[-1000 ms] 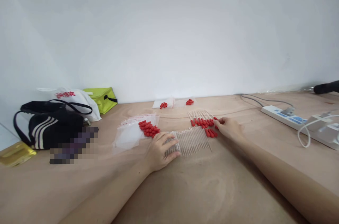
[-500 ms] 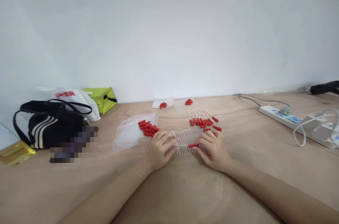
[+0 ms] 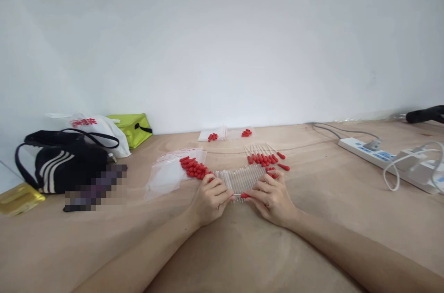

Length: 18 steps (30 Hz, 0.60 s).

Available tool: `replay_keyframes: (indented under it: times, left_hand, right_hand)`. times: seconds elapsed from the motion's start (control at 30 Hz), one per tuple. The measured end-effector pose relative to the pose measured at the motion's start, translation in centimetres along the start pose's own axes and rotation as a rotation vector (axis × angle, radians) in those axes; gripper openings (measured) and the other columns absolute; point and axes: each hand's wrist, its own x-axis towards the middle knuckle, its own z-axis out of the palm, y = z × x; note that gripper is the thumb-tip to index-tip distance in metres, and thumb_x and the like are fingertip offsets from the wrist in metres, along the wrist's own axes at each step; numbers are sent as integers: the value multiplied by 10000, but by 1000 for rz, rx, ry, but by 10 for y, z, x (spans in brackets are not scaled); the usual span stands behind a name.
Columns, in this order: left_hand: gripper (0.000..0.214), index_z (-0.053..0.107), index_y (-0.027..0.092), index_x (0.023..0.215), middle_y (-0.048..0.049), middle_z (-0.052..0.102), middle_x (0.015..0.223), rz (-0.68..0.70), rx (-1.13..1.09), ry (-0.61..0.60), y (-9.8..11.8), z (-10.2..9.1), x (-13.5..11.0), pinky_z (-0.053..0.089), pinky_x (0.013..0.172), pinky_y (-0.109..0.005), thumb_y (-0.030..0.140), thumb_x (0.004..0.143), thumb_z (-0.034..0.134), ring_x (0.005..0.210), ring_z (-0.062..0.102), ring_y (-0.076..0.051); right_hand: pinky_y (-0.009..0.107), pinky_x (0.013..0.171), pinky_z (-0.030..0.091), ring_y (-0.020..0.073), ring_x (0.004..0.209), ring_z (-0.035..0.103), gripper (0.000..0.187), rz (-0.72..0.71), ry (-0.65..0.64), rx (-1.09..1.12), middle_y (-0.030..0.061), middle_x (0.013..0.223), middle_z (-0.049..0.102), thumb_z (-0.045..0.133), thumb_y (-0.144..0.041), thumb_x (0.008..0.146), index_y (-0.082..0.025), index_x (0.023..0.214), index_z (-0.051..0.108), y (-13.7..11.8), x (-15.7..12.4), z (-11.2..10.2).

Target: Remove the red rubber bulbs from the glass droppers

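Note:
Between both hands lies a dropper, its clear glass tube [image 3: 237,195] pinched in the fingers of my left hand [image 3: 212,197]. My right hand [image 3: 272,197] grips its red rubber bulb [image 3: 244,195], which sits at the tube's end; how deep the tube goes in is hidden by my fingers. Just behind the hands is a row of loose glass tubes [image 3: 241,179]. Past my left hand lies a pile of red rubber bulbs [image 3: 193,167]. Beyond my right hand, several droppers with red bulbs [image 3: 265,159] lie side by side, and a single red bulb [image 3: 283,167] rests near them.
Clear zip bags [image 3: 164,175] lie left of the bulb pile. Small bags with red bulbs [image 3: 212,137] are by the wall. Further left are a black bag [image 3: 69,168] and a lime-green bag [image 3: 133,130]. A white power strip [image 3: 367,150] with cables stands right.
My hands have come closer together, with less glass tube showing between them. The dropper and bulb have shifted slightly left and toward me. The view has moved a little.

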Motion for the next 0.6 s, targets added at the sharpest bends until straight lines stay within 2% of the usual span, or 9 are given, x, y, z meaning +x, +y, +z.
replay_keyframes:
  times: [0.3,0.43,0.6]
  left_hand:
    - [172,580,158,696,15,537,535,-34,-39,32,-3,-2,-5,323,654,-298,202,828,479,603,481,-117]
    - [151,579,161,740,3,561,607,-165,-28,74,-15,-11,-16,361,615,-258,193,837,467,602,488,-107]
    - [251,554,135,1014,-34,525,749,-323,-4,58,-20,-11,-21,442,630,-204,169,879,345,676,531,-98]
  right_hand:
    - [402,849,234,128,685,467,159,1,-42,-27,-26,564,557,507,-240,783,-252,730,656,4,-3,-4]
    - [395,821,301,144,723,501,149,145,28,-40,4,675,600,511,-239,795,-245,783,660,21,-10,-10]
    - [312,694,438,157,785,540,264,349,129,165,63,844,569,420,-296,837,-214,1000,610,53,-15,-10]
